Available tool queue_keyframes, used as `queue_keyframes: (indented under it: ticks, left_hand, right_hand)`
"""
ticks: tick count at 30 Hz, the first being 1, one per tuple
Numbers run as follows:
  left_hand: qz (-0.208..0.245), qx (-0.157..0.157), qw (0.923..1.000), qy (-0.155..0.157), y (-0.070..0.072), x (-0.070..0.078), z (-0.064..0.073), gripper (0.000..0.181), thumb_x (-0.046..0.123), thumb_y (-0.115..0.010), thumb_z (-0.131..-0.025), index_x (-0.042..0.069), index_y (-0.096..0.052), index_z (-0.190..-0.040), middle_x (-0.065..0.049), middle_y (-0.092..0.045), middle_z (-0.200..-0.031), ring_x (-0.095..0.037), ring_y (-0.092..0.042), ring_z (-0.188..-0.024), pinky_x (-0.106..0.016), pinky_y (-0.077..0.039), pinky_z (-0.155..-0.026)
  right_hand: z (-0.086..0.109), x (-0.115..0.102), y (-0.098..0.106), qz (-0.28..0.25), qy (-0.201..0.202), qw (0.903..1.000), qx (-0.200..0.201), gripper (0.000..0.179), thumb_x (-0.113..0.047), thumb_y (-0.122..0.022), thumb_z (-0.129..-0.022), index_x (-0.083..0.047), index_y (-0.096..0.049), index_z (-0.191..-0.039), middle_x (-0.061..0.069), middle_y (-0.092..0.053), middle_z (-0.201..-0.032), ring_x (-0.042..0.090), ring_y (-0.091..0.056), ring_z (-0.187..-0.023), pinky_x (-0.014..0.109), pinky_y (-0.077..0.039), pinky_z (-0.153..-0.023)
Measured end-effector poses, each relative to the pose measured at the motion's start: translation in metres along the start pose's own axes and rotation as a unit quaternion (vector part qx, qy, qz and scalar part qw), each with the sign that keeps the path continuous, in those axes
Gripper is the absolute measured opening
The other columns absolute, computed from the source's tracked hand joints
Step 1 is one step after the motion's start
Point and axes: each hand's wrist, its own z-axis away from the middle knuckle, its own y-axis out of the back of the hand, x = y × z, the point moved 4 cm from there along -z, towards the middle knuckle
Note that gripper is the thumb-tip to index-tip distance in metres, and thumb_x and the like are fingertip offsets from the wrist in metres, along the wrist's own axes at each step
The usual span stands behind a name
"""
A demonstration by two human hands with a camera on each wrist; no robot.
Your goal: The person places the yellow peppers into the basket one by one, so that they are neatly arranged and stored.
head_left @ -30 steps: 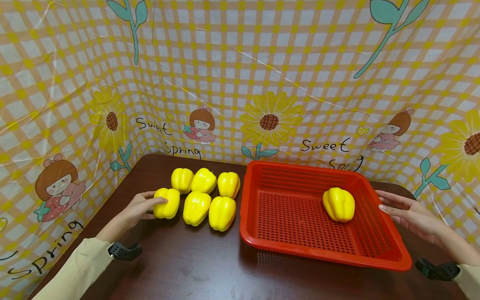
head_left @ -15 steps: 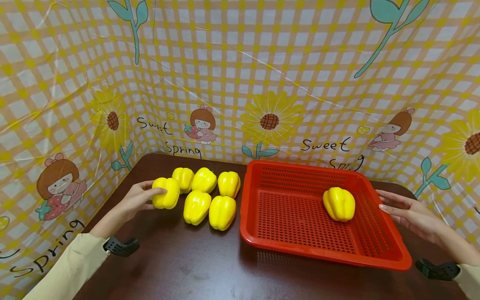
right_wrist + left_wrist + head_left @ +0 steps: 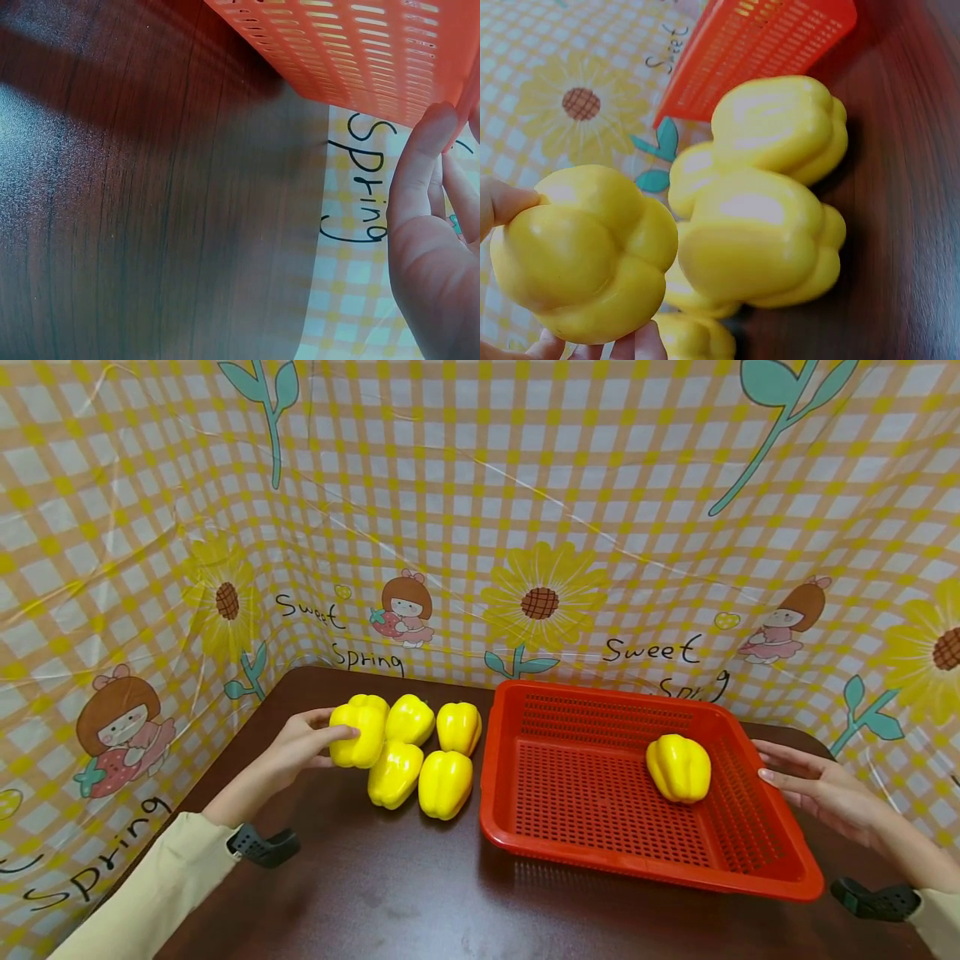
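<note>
My left hand (image 3: pixel 303 745) grips a yellow bell pepper (image 3: pixel 358 735), thumb on one side and fingers on the other. In the left wrist view that bell pepper (image 3: pixel 585 255) is raised, its lobed end facing the camera. Several more yellow bell peppers (image 3: pixel 445 785) stand in two rows beside it, one partly hidden behind the held one. My right hand (image 3: pixel 828 793) holds the right rim of a red plastic basket (image 3: pixel 600 868), with the thumb on the rim. Inside the basket, towards its right side, lies one yellow bell pepper (image 3: pixel 678 768).
Everything stands on a dark brown wooden table (image 3: pixel 360 893). A checked cloth (image 3: pixel 450 468) with flowers and lettering hangs behind and at both sides. The basket's left wall is close to the nearest bell peppers.
My left hand has lifted the front-left bell pepper off the table and carried it up and rightwards, over the back-left one. The right hand and basket have stayed put.
</note>
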Motion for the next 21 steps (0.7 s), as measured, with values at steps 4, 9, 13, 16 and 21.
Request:
queue_keyframes:
  ticks: [4, 9, 13, 16, 21]
  left_hand:
    - [0.006, -0.005, 1.0000, -0.003, -0.009, 0.005, -0.002, 0.075, 0.030, -0.065, -0.088, -0.004, -0.031, -0.146, -0.024, -0.049, -0.135, -0.012, -0.065, -0.090, -0.032, -0.058, -0.082]
    - [0.011, -0.010, 0.9999, -0.004, -0.020, 0.014, -0.005, 0.078, 0.029, -0.065, -0.088, -0.004, -0.028, -0.147, -0.024, -0.047, -0.138, -0.016, -0.064, -0.095, -0.033, -0.058, -0.084]
    - [0.012, -0.013, 0.9998, -0.006, -0.028, 0.023, -0.007, 0.077, 0.029, -0.066, -0.088, -0.003, -0.028, -0.147, -0.022, -0.045, -0.141, -0.024, -0.060, -0.107, -0.036, -0.057, -0.086]
    - [0.009, -0.015, 0.9998, -0.007, -0.035, 0.030, -0.009, 0.077, 0.029, -0.066, -0.087, -0.001, -0.029, -0.148, -0.021, -0.043, -0.143, -0.029, -0.055, -0.117, -0.038, -0.057, -0.088]
    - [0.003, -0.015, 0.9998, -0.011, -0.046, 0.042, -0.011, 0.072, 0.030, -0.067, -0.086, 0.002, -0.036, -0.145, -0.019, -0.049, -0.137, -0.026, -0.055, -0.115, -0.034, -0.057, -0.085]
  right_hand:
    - [0.001, 0.000, 0.000, 0.005, -0.001, 1.0000, 0.001, 0.047, 0.001, -0.040, -0.101, -0.035, -0.055, -0.128, -0.020, -0.063, -0.121, 0.000, -0.064, -0.106, 0.021, -0.056, -0.082]
    - [0.000, 0.000, 0.000, 0.004, 0.000, 1.0000, 0.001, 0.047, 0.001, -0.040, -0.101, -0.034, -0.055, -0.128, -0.019, -0.063, -0.122, 0.001, -0.064, -0.106, 0.022, -0.056, -0.082]
    - [0.001, 0.001, -0.001, -0.002, -0.001, 1.0000, 0.003, 0.047, 0.001, -0.040, -0.101, -0.034, -0.056, -0.127, -0.019, -0.064, -0.121, 0.001, -0.065, -0.105, 0.022, -0.057, -0.081]
    - [0.001, 0.001, -0.001, -0.004, -0.002, 1.0000, 0.005, 0.047, 0.001, -0.040, -0.101, -0.034, -0.056, -0.127, -0.019, -0.064, -0.120, 0.001, -0.065, -0.104, 0.022, -0.057, -0.081]
    - [0.001, 0.000, -0.001, -0.005, -0.004, 1.0000, 0.002, 0.047, 0.001, -0.040, -0.101, -0.035, -0.056, -0.127, -0.019, -0.064, -0.121, 0.001, -0.065, -0.105, 0.022, -0.057, -0.081]
